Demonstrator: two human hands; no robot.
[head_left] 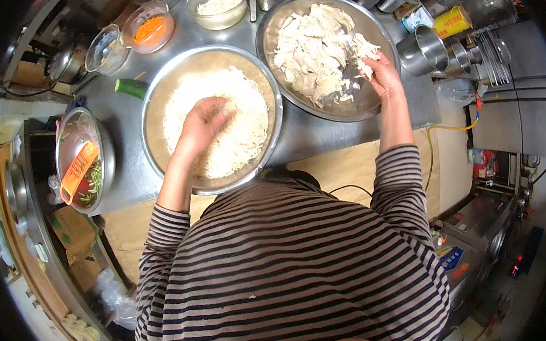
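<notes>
One metal bowl (155, 118) of white shreds (245, 140) sits at the near edge of the steel surface (124, 166); the left hand (203, 124) is over the shreds, loosely curled and blurred, and I cannot tell whether it grips any. Toward the surface's right edge, the right hand (386, 79) holds a bunch of pale pieces (364, 50) above a round pan (370, 26), where a larger heap (316, 50) of them lies.

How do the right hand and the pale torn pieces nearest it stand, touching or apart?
Touching. The head view shows it: the right hand's fingertips meet the pale torn pieces with no visible gap.
</notes>
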